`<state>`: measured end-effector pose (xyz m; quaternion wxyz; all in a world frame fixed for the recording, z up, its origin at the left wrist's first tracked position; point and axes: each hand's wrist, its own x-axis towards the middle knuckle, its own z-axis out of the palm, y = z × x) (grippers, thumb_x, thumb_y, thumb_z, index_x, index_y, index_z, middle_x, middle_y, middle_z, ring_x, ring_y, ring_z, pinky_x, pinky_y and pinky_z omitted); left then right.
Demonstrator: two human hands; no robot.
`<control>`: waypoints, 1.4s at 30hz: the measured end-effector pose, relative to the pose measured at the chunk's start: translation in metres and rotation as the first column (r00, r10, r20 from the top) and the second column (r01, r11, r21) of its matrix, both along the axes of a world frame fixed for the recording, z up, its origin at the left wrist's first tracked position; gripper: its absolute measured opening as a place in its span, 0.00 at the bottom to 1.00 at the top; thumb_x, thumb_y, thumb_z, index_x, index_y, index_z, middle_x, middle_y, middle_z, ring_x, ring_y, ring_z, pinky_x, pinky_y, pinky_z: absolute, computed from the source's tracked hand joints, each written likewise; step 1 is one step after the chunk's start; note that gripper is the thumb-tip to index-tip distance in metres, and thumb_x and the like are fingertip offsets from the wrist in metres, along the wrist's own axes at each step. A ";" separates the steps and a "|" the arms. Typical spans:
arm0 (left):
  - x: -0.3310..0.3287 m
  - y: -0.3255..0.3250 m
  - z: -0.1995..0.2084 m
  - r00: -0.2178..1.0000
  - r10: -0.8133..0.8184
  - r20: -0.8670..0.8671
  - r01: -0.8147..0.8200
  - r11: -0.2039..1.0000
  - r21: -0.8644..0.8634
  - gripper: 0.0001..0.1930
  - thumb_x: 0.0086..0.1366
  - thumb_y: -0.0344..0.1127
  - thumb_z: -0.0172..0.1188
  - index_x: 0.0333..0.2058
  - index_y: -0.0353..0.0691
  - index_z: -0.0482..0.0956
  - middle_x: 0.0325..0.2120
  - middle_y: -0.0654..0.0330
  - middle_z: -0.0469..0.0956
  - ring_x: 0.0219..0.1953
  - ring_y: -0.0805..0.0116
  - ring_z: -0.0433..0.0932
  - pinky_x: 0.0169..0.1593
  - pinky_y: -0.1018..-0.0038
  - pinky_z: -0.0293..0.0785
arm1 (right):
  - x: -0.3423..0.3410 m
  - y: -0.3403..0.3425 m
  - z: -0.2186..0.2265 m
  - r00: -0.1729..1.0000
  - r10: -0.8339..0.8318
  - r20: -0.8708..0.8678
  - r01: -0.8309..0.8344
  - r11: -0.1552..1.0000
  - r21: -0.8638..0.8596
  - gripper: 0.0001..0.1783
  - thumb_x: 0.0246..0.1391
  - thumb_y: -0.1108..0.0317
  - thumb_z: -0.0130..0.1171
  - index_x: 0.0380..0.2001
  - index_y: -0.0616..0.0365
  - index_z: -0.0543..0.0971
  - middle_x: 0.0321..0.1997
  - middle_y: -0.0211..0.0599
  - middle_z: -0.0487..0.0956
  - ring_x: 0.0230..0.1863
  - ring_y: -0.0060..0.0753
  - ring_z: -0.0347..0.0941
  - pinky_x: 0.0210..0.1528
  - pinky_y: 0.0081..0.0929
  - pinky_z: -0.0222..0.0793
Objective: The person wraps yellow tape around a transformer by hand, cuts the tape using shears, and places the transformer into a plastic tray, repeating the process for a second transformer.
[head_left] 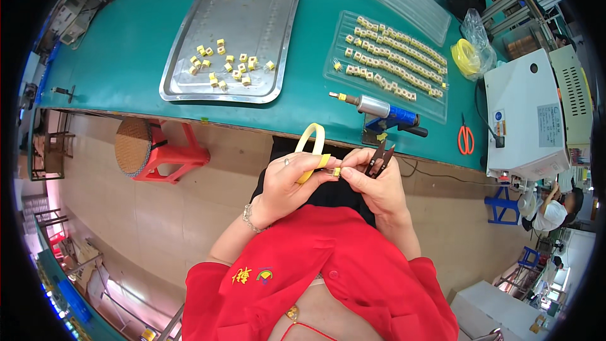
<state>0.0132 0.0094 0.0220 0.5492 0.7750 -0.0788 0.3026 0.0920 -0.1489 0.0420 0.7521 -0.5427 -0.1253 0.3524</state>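
My left hand [285,180] is closed on a strip of yellow tape [320,134], which loops up above the fingers. At its fingertips is a small yellow component [336,172], like a tiny coil or transformer. My right hand [382,189] meets it there, thumb and forefinger pinched at the part. Dark thread snips [380,160] are tucked in that same hand, blades pointing up and away. Which fingers bear the part's weight I cannot tell. Just beyond my hands, a silver and blue spindle tool [379,108] carries a small yellow piece on its tip.
A metal tray [252,85] with several loose components lies on the green table [126,57]. Rows of similar parts fill a clear plastic tray [329,66]. Red-handled scissors [466,140], a yellow tape roll [465,57] and a white machine [524,113] are on the right. A red stool [180,155] stands left.
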 end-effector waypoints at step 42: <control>-0.005 -0.008 -0.012 0.968 -0.161 -0.195 0.019 0.815 -0.579 0.20 0.51 0.17 0.59 0.44 0.32 0.68 0.33 0.49 0.78 0.30 0.71 0.79 0.26 0.84 0.74 | 0.003 -0.005 -0.004 0.966 -0.068 0.248 0.064 0.998 0.024 0.07 0.43 0.80 0.61 0.29 0.67 0.78 0.32 0.37 0.74 0.29 0.20 0.68 0.29 0.14 0.61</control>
